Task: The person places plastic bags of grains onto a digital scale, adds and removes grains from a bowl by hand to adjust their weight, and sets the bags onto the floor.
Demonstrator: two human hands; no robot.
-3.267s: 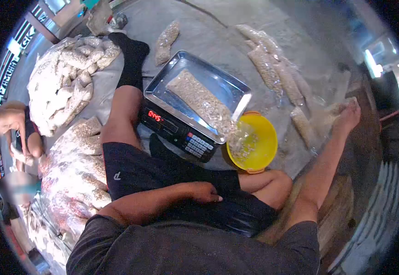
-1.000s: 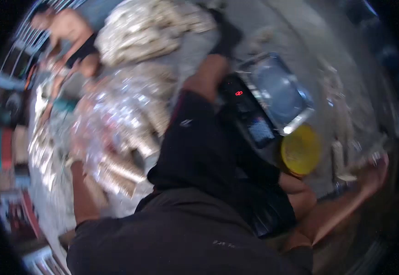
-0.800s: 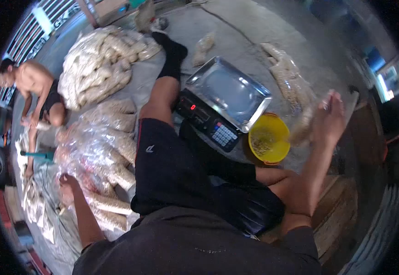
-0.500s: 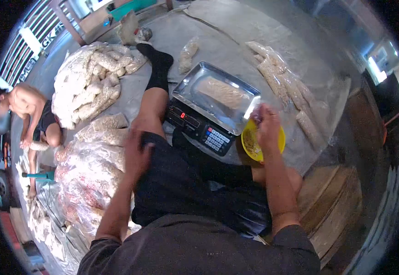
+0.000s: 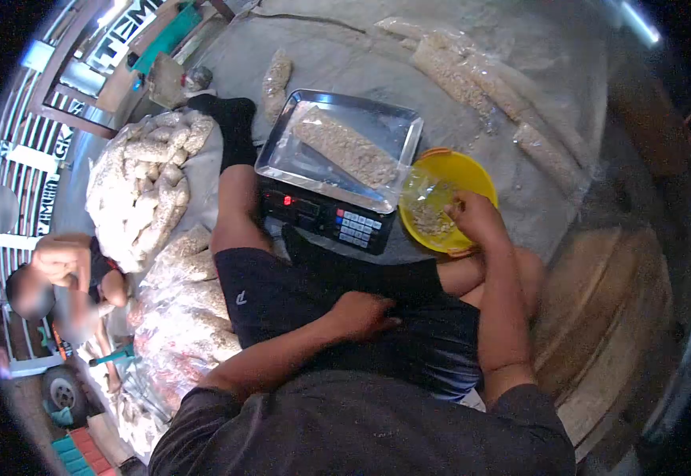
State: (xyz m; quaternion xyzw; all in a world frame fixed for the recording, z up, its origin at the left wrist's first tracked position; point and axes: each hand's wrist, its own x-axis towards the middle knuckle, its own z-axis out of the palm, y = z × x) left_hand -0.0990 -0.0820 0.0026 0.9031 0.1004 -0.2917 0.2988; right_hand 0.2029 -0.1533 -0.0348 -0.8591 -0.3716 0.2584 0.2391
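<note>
My right hand (image 5: 476,217) is over the near right part of a yellow bowl (image 5: 479,176), its fingertips pinched together; what they hold is too small to make out. Pale grain-like bits lie in the bowl. My left hand (image 5: 359,316) rests over my lap, fingers partly curled and apart, holding nothing. Just left of the bowl, a clear plastic bag of pale grains (image 5: 345,147) lies in the metal tray (image 5: 397,120) of a black digital scale (image 5: 314,218). The bag's loose end hangs over the tray edge toward the bowl. A red digit glows on the display.
Filled bags are heaped (image 5: 151,178) on the left, with more under plastic (image 5: 183,305) nearer me. Other filled bags (image 5: 472,75) lie beyond the bowl. Wooden boards (image 5: 599,317) are at right. A person (image 5: 68,270) sits at far left.
My left hand has moved right, from beside my knee to over my lap. My right hand has lowered from the bowl's far rim to its near side. The bag's end now hangs toward the bowl.
</note>
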